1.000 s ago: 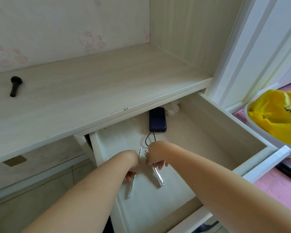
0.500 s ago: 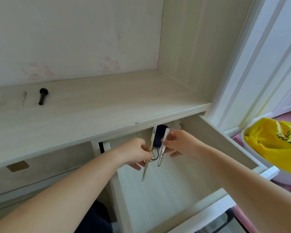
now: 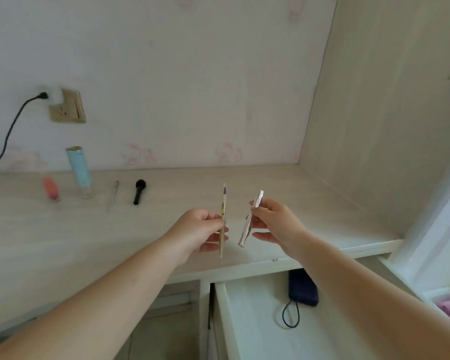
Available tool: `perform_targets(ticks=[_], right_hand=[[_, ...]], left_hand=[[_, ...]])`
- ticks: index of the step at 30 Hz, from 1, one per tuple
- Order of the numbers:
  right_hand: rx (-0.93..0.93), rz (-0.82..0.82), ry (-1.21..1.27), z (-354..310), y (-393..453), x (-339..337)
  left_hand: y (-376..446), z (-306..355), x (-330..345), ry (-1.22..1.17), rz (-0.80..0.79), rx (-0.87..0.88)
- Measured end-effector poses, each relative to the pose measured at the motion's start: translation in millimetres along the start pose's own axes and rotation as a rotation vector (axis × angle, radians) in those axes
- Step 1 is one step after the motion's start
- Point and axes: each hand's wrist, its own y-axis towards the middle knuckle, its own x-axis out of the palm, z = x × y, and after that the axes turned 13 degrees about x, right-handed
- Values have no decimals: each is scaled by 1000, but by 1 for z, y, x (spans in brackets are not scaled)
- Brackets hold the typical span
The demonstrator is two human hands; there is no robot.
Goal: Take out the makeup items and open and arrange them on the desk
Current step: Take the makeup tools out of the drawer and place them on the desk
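My left hand [image 3: 202,231] grips a thin pale makeup pencil [image 3: 222,203] with a dark tip pointing up, held above the wooden desk [image 3: 63,229]. My right hand [image 3: 276,224] pinches its clear silvery cap [image 3: 247,227], a short gap to the right of the pencil. On the desk at the left lie a black brush head [image 3: 138,191], a thin clear stick [image 3: 114,194], an upright pale blue tube [image 3: 79,170] and a small red-orange item [image 3: 51,188].
The white drawer [image 3: 226,318] stands open below the desk's front edge, with a dark blue pouch [image 3: 303,287] and its cord inside. A wall socket [image 3: 68,106] with a plugged black cable is at the upper left. A wood side panel [image 3: 387,126] closes off the right.
Both hands rose out of the drawer to above the desk, carrying the pencil and cap. The two pieces, close together before, are now held apart. The view tilted up.
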Motion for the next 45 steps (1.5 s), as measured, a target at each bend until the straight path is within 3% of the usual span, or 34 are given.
perform_targets(ticks=[7,17,26,31,45], right_hand=[[114,-49,77,-14,73,73],[29,-58,-99,-45,162,142],[-68,66,-477,-59,208,168],[-80,122,-644,-61,222,177],[-124,237,-807,-56,234,178]], left_hand=[[44,-11,-68,37,106,-25],[119,-25,-133,217,234,-48],[156,-43,-138,682,267,2],[164,-46,-136,688,277,-27],[163,-51,-138,838,288,0]])
